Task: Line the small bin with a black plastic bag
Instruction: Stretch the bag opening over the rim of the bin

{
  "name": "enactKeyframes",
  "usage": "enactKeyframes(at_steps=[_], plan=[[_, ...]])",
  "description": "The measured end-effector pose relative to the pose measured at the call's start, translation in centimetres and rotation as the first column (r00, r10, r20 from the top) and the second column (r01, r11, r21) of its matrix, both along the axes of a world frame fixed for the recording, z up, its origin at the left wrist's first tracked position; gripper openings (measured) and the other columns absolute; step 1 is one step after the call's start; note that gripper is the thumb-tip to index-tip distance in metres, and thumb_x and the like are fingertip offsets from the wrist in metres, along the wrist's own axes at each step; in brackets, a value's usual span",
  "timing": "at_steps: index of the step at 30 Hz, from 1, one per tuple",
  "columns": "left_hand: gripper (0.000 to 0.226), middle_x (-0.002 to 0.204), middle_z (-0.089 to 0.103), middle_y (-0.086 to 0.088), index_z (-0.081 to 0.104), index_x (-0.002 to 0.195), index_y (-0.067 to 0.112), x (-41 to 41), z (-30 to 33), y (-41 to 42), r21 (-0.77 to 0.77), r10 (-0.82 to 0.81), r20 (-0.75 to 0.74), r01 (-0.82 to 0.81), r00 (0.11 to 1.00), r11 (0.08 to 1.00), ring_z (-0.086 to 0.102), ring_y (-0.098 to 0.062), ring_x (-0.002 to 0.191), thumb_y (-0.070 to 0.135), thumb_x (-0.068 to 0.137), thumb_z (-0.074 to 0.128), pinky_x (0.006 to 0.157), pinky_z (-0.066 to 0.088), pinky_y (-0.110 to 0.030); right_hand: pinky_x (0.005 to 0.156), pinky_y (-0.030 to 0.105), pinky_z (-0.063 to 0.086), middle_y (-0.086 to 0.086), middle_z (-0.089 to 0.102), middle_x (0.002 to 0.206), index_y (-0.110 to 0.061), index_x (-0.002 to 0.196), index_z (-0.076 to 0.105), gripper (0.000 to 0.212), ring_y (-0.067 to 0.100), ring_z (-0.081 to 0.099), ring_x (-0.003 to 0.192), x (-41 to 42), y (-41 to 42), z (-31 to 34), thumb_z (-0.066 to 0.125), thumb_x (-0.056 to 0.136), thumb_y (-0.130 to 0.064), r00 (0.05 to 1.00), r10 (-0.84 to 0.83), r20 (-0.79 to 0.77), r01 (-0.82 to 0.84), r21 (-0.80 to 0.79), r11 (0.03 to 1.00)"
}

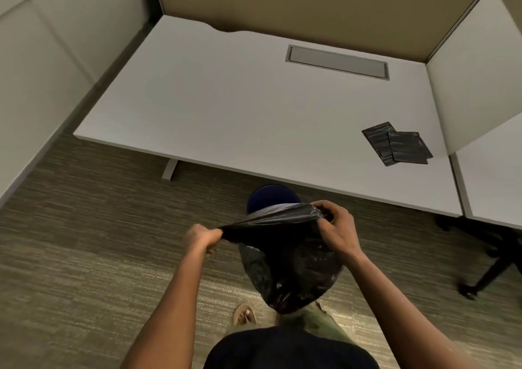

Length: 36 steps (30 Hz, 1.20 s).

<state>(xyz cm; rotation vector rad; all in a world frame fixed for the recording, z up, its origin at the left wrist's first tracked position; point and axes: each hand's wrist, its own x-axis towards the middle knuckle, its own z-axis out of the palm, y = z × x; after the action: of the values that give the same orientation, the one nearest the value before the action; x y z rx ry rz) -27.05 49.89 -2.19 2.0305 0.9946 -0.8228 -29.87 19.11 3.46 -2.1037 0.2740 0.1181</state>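
Note:
A black plastic bag hangs in the air between my hands, its mouth stretched wide. My left hand grips the left edge of the mouth. My right hand pinches the right edge. Behind the bag, a small dark blue bin stands on the carpet by the desk's front edge; only its far rim shows, the rest is hidden by the bag.
A white desk fills the upper view, with two folded black bags near its right end and a grey cable tray at the back. A chair base stands at right. Partition walls enclose the desk.

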Motion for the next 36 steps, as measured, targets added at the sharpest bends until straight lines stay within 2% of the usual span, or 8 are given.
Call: enactKeyframes(at_steps=[5,11,15,19,22,27,33,36], plan=[[0.019,0.085,0.066,-0.011,0.064,0.099,0.015,2.3,-2.3,-2.8,-0.541,0.524,-0.156,-0.516,0.837,0.664,0.064,-0.022,0.076,0.009,0.100,0.047,0.064,0.052,-0.039,0.073,0.017,0.047,-0.022,0.072,0.101,-0.049,0.098,0.069,0.033,-0.001,0.065,0.098,2.2,-1.6,-2.9,0.055,0.096,-0.019,0.978,-0.182,-0.106,0.193,0.102,0.976],[0.045,0.093,0.070,-0.012,0.061,0.108,0.018,5.6,-2.9,-6.3,-0.743,0.631,-0.155,-0.510,0.760,0.433,0.065,-0.023,0.079,-0.012,0.096,0.030,0.063,0.060,-0.033,0.086,0.033,0.060,-0.006,0.079,0.108,-0.030,0.112,0.077,0.030,0.017,0.073,0.105,5.2,-3.8,-7.3,0.052,0.100,-0.018,0.901,-0.336,-0.275,0.415,0.321,0.851],[0.051,0.087,0.080,-0.009,0.070,0.106,0.008,8.6,-5.2,-7.6,-0.761,0.588,-0.035,-0.403,0.808,0.509,0.077,-0.019,0.073,-0.022,0.089,0.032,0.060,0.063,-0.027,0.085,0.025,0.058,-0.007,0.078,0.109,-0.029,0.114,0.075,0.041,0.012,0.071,0.107,6.6,-4.6,-9.4,0.046,0.093,-0.010,0.947,-0.287,-0.142,0.319,0.328,0.889],[0.043,0.084,0.078,-0.005,0.077,0.086,0.017,9.6,-9.6,-8.4,-0.537,0.527,0.179,-0.366,0.831,0.760,0.073,-0.019,0.076,-0.014,0.086,0.047,0.065,0.059,-0.026,0.101,0.021,0.052,-0.005,0.073,0.126,-0.017,0.135,0.066,0.055,0.006,0.064,0.121,5.9,-3.9,-12.1,0.044,0.085,-0.008,0.994,-0.106,-0.017,0.107,0.244,0.964],[0.039,0.072,0.077,0.005,0.075,0.081,0.020,10.2,-13.5,-8.5,-0.473,0.535,0.240,-0.384,0.810,0.793,0.069,-0.012,0.070,-0.010,0.087,0.051,0.060,0.056,-0.018,0.103,0.017,0.047,0.001,0.068,0.130,-0.009,0.138,0.063,0.069,0.004,0.060,0.122,6.1,-3.2,-15.4,0.043,0.073,0.001,0.999,-0.026,0.039,0.021,0.124,0.992],[0.029,0.095,0.072,-0.004,0.071,0.095,0.019,10.9,-21.8,-7.8,-0.368,0.501,0.249,-0.397,0.829,0.841,0.065,-0.017,0.088,-0.007,0.093,0.057,0.076,0.053,-0.027,0.085,0.009,0.043,0.000,0.060,0.128,-0.018,0.150,0.052,0.074,0.004,0.057,0.103,6.5,-2.7,-23.4,0.045,0.076,-0.014,0.985,0.149,-0.087,-0.157,-0.094,0.983],[0.023,0.107,0.072,-0.008,0.071,0.108,0.009,8.6,-31.7,-5.8,-0.248,0.333,0.099,-0.301,0.938,0.921,0.065,-0.020,0.098,-0.003,0.095,0.057,0.084,0.049,-0.029,0.094,0.038,0.054,0.011,0.059,0.139,-0.021,0.155,0.044,0.068,0.025,0.061,0.116,4.9,-2.5,-33.1,0.052,0.090,-0.037,0.871,0.315,-0.377,-0.402,-0.179,0.898],[0.024,0.104,0.074,-0.008,0.070,0.099,0.016,7.2,-34.8,-4.9,-0.226,0.384,0.035,-0.367,0.923,0.902,0.066,-0.021,0.091,-0.002,0.094,0.054,0.075,0.052,-0.028,0.084,0.024,0.054,0.008,0.067,0.132,-0.014,0.152,0.048,0.056,0.017,0.067,0.103,4.5,-2.1,-35.9,0.056,0.098,-0.029,0.868,0.284,-0.407,-0.378,-0.170,0.910]])
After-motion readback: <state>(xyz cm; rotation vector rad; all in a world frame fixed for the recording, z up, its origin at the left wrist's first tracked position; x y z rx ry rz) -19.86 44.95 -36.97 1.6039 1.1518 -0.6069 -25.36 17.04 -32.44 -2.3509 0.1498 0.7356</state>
